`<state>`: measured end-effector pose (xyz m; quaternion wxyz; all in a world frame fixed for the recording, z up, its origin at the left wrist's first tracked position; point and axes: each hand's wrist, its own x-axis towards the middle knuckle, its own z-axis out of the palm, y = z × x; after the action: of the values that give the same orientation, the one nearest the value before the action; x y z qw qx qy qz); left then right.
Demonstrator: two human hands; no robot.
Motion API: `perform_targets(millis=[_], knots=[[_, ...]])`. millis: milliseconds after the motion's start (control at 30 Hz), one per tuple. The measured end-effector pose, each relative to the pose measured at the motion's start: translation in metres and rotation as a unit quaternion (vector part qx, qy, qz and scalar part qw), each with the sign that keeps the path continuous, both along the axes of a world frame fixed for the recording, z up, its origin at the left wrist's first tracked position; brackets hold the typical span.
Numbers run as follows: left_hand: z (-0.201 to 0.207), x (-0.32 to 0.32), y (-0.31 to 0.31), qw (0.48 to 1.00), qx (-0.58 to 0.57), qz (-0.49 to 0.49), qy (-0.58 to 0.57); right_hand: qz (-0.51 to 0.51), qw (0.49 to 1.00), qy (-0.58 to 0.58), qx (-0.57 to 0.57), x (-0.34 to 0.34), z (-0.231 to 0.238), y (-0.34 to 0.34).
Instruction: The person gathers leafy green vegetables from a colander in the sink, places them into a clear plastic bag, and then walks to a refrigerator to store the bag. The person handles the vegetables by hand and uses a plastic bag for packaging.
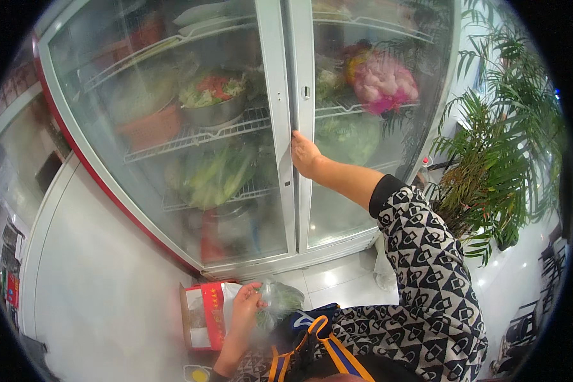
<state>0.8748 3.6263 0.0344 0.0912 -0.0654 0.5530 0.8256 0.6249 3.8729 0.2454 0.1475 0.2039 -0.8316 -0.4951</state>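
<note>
A tall glass-door refrigerator (287,210) stands in front of me, its two doors meeting in a narrow gap. My right hand (306,156) is at that gap, fingers hooked round the edge of the right door's frame (304,70); the fingertips are partly hidden. Low and close to my body, my left hand (245,311) is closed on the top of a clear plastic bag (280,300) with green vegetables inside. Behind the fogged glass are a metal bowl (213,115) of cut vegetables, an orange basket (149,127), leafy greens (213,175) and a pink mesh bag (385,83) of pale bulbs.
A red and white cardboard box (205,315) sits below the refrigerator, beside my left hand. To the left is a white panel (102,254). A leafy potted plant (490,153) rises at the right, with a bottle (424,167) near it. White tiles (337,274) cover the floor.
</note>
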Motion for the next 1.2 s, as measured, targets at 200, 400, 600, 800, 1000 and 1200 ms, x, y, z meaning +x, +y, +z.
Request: perform_targets(millis=[200,400,600,800,1000,1200], knots=[[-0.010,0.000,-0.007,0.996,-0.087,0.009,-0.017,0.032,0.997,0.061,0.022,0.004,-0.008,0.009],[-0.014,0.006,-0.012,0.996,-0.079,0.032,-0.004,0.063,0.996,0.028,0.053,0.001,-0.003,0.019],[-0.012,0.003,-0.002,0.998,-0.042,0.048,0.006,0.085,0.995,0.031,0.043,-0.008,-0.006,0.019],[-0.006,0.000,-0.008,0.999,-0.021,0.042,0.005,0.103,0.994,-0.036,0.016,0.016,0.003,0.017],[0.021,-0.018,-0.007,0.992,-0.121,-0.004,0.037,0.102,0.991,-0.089,0.014,0.083,-0.006,0.016],[0.092,-0.039,0.006,0.971,-0.178,-0.112,0.113,0.163,0.979,-0.110,-0.044,0.184,0.002,0.040]])
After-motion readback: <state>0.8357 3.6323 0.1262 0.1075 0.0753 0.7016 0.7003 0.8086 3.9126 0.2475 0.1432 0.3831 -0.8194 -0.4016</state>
